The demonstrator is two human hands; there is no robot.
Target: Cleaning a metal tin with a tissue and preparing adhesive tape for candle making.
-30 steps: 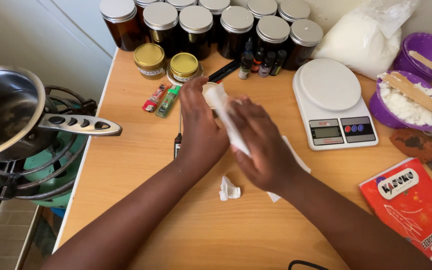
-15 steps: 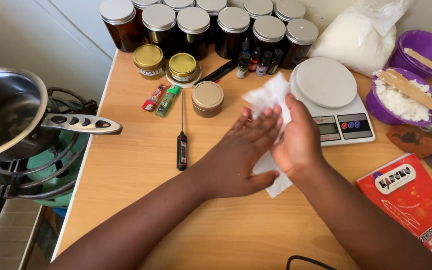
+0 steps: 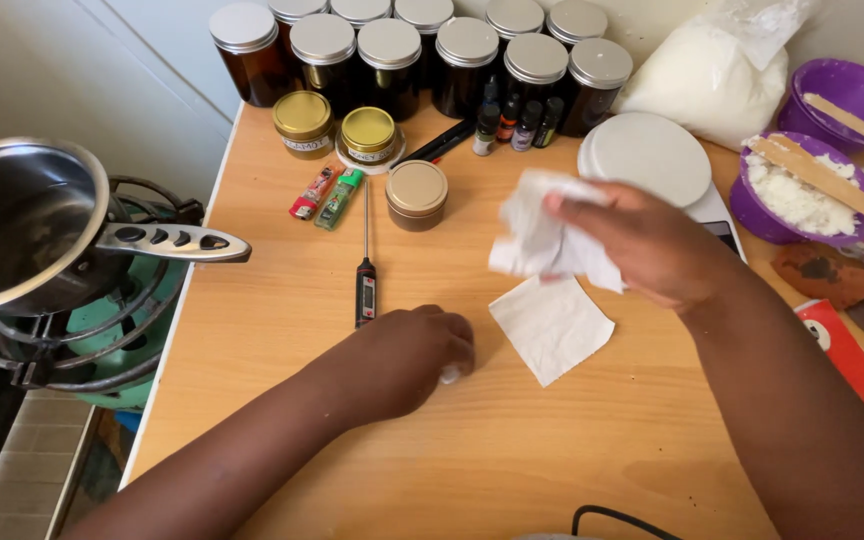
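Head view: right hand (image 3: 652, 245) clutches crumpled white tissue (image 3: 542, 240); left hand (image 3: 417, 355) curled over small white scrap (image 3: 449, 375).

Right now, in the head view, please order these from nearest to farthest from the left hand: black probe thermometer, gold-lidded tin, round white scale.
1. Black probe thermometer, just beyond the left hand.
2. Gold-lidded tin, farther back.
3. Round white scale, far right.
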